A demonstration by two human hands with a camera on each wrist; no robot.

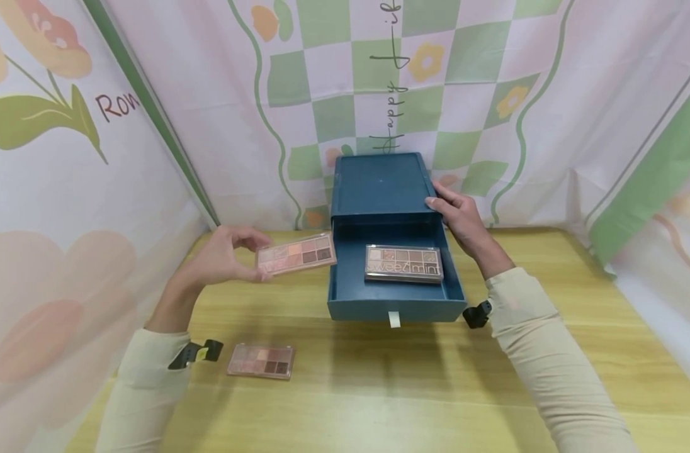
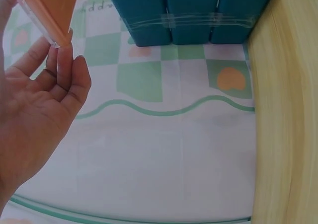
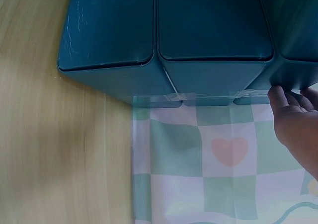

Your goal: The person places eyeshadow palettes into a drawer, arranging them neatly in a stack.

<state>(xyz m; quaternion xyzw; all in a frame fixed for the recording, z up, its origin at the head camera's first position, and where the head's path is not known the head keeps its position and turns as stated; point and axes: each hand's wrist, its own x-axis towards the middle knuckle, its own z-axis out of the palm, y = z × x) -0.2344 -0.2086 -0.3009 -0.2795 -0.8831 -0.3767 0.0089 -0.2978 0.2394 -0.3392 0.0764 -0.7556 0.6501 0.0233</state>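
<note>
Currently the left hand point(image 1: 223, 257) pinches a pink palette point(image 1: 296, 255), thumb and fingers closed on its left end. That palette is held up off the surface point(image 1: 299, 412), to the left of an open drawer point(image 1: 345, 293), and its right end overlaps the drawer's left wall in the head view; whether they touch, I cannot tell. The drawer juts from a blue box point(image 1: 379, 182), with a white tab point(image 1: 394, 319) at its front. Inside the drawer lies a brown palette point(image 1: 403, 264) with large lettering across it. The right hand point(image 1: 466, 223) has its grip unclosed, thumb and fingers set against the box's right side near the top. A third palette point(image 1: 260, 361) lies flat on the surface, nearer the person and below the left hand. Clear tape point(image 2: 194, 20) crosses the box's tiers, and a checked cloth point(image 1: 373, 69) hangs behind.
</note>
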